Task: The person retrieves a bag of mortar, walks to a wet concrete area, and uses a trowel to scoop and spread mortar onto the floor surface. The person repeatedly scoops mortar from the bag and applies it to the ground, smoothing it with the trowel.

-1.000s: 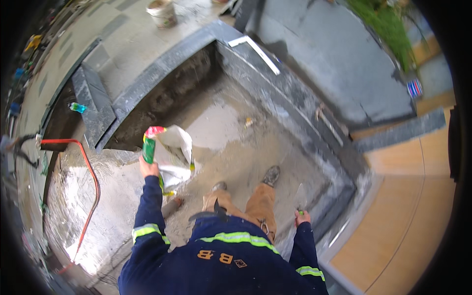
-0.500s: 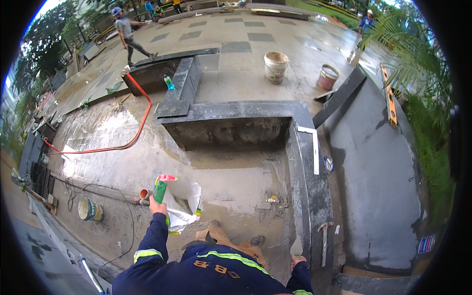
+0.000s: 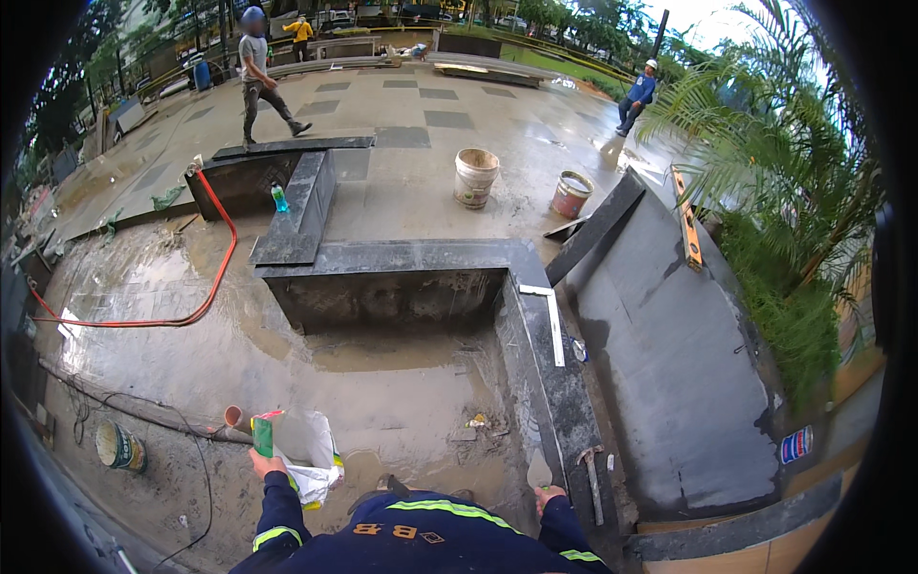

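Observation:
My left hand (image 3: pixel 266 464) grips a white plastic sack (image 3: pixel 311 450) with green, red and yellow patches, its top open. My right hand (image 3: pixel 549 494) is closed on a pointed trowel (image 3: pixel 539 468), blade upward. Beside that hand, a hammer (image 3: pixel 594 483) lies along the dark stone ledge (image 3: pixel 545 383). A white metal square (image 3: pixel 555 325) lies farther up the same ledge. An orange pipe end (image 3: pixel 233 416) sits behind the sack, and a bucket (image 3: pixel 120 446) stands to the left.
A red hose (image 3: pixel 206 306) crosses the wet floor. A bottle (image 3: pixel 279 199) stands on stone slabs. Two buckets (image 3: pixel 476 179) (image 3: pixel 571 196), an orange level (image 3: pixel 688 220) and palms (image 3: pixel 765 230) are beyond. One worker (image 3: pixel 258 81) walks at upper left, another (image 3: pixel 639 96) at upper right, another (image 3: pixel 299 33) far back.
My view has swung upward to show more of the plaza, so my hands sit lower in it, still holding sack and trowel. The walking worker at upper left has moved rightward.

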`<state>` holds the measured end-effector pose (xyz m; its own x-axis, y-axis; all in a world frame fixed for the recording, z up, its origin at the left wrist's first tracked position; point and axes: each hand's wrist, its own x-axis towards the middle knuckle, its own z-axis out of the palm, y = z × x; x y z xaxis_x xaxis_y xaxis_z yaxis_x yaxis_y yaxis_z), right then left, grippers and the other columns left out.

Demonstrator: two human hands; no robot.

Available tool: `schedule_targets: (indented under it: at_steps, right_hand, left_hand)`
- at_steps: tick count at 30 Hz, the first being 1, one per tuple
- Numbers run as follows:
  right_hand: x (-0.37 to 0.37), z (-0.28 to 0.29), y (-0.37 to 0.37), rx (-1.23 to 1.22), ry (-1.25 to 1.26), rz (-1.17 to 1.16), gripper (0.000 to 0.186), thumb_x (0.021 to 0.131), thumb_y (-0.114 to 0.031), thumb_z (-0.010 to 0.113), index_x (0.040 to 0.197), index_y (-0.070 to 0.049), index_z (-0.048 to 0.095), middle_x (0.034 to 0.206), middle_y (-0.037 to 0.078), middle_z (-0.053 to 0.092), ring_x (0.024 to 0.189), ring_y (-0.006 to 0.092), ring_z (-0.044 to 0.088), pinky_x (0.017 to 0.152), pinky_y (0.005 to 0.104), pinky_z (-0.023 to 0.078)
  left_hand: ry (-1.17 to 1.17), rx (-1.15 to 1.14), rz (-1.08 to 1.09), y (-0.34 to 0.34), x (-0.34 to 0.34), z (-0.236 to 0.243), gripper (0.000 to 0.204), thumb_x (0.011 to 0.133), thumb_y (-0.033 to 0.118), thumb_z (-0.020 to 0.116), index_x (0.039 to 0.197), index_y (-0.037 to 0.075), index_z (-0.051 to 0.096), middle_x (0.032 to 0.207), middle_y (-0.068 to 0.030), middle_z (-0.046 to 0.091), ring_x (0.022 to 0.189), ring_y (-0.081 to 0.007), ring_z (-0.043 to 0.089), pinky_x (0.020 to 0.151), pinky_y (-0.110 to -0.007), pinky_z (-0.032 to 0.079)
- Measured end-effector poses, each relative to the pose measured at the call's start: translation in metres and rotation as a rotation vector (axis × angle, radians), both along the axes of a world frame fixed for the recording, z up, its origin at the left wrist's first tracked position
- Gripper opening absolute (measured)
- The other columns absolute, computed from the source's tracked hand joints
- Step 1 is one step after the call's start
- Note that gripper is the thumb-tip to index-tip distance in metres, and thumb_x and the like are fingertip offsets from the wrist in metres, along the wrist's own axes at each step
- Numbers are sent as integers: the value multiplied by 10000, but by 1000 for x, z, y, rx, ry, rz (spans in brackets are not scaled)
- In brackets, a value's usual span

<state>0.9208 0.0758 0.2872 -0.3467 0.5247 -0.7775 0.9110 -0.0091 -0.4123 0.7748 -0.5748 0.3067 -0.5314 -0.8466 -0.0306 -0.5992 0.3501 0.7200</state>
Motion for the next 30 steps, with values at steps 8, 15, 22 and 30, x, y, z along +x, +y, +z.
schedule_targets:
  at_steps: [8, 15, 22, 30]
  right_hand:
    - [49, -35, -13, -20, -60, -137, 209, 837, -203, 655, 883, -19, 566, 562, 111, 527, 410, 232, 513, 372, 374, 407]
    - [75, -50, -39, -9, 11, -32, 234, 813, -207, 669, 783, 6, 577, 652, 158, 601, 529, 280, 577, 484, 422, 465]
    - [5, -54, -65, -137, 36, -29, 231, 814, -218, 664, 815, -13, 557, 649, 147, 580, 511, 265, 555, 460, 409, 454]
    - [-64, -48, -92, -172, 17, 104, 234, 814, -230, 657, 852, -35, 533, 646, 134, 555, 490, 248, 530, 433, 395, 442]
  left_hand:
    - [80, 15, -93, -29, -12, -1, 407, 635, -42, 568, 1021, 57, 489, 921, -194, 617, 936, -396, 600, 832, -426, 455]
    - [236, 20, -99, -33, -32, 24, 432, 638, 24, 616, 1048, 74, 487, 934, -231, 624, 960, -423, 591, 818, -440, 468]
    - [192, 43, 6, -48, -1, 36, 411, 671, 18, 592, 1065, 94, 508, 960, -225, 634, 989, -413, 585, 830, -457, 464]
    - [79, 67, 19, -66, 41, 46, 360, 745, 42, 575, 1091, 106, 497, 996, -242, 624, 994, -431, 572, 824, -473, 467]
